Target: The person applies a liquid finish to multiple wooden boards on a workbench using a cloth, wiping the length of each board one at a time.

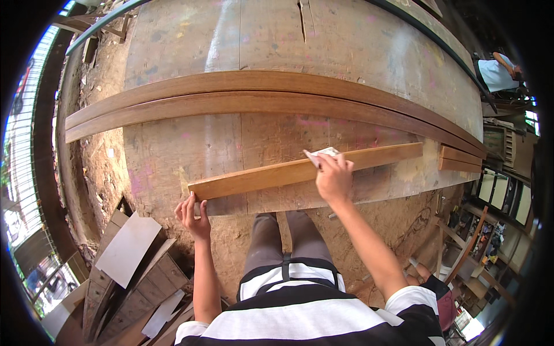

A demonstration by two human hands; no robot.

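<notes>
A narrow wooden board (254,179) lies at a slant near the table's front edge, its right end farther from me. My left hand (192,215) is at the board's left end, with the index finger and thumb closed on the corner and the other fingers loosely curled. Over the board's middle, my right hand (334,176) pinches a folded whitish sheet (320,155) against the wood. The sheet looks like paper or sandpaper; its underside is hidden.
Two long brown planks (231,102) lie side by side across the stained worktable (173,153). Short wooden pieces (459,158) rest at its right edge. Wood scraps and a white panel (128,249) are piled at lower left. People are at the right, one in light blue (496,74).
</notes>
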